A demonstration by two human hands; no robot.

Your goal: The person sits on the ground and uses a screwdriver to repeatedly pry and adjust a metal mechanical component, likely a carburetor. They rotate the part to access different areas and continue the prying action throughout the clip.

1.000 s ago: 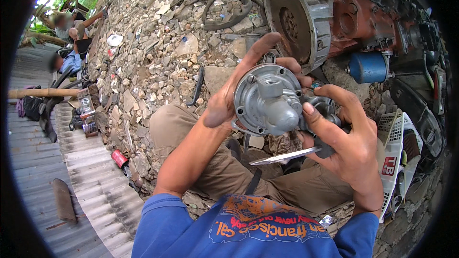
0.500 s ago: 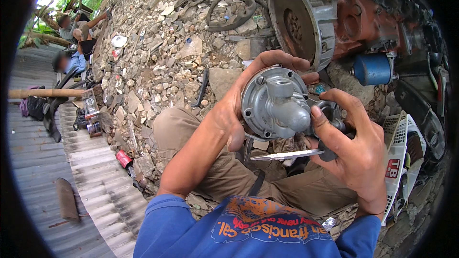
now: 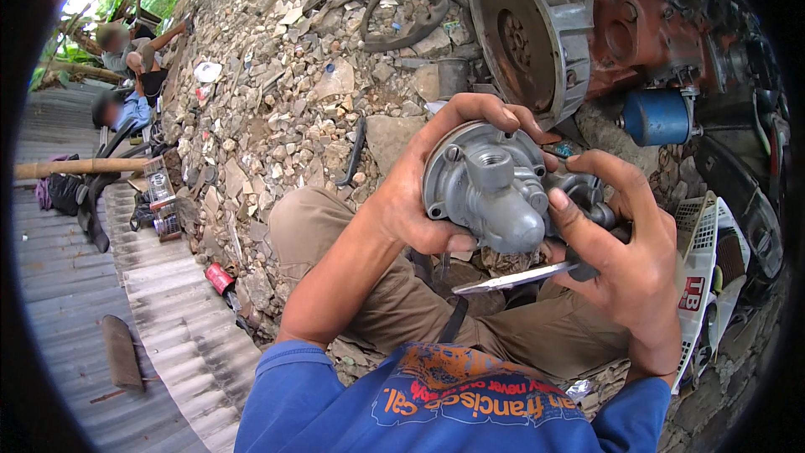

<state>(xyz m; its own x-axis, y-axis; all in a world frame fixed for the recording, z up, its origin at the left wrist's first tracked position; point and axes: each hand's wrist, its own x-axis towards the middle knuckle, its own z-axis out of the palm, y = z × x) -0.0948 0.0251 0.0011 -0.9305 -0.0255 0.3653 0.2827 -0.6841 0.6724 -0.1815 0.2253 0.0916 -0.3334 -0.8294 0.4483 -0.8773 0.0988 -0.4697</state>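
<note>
My left hand is wrapped round the rim of a round grey metal fuel pump, its threaded port tilted up toward me. In my right hand a narrow blade like a knife's sticks out to the left below the pump, its dark handle end tucked under the fingers. A second grey metal part sits between the right thumb and fingers, close against the pump's right side. Whether it is joined to the pump I cannot tell. Both hands are above my lap.
At the upper right lies a red-brown engine with a bell housing and a blue filter. A white plastic basket holds parts at my right. Rubble covers the ground, with a rubber loop. Two people sit far left near corrugated sheets.
The pump has tilted, so its threaded port opening now shows. My left thumb has come up against the pump's lower edge. The blade has shifted slightly right and down.
</note>
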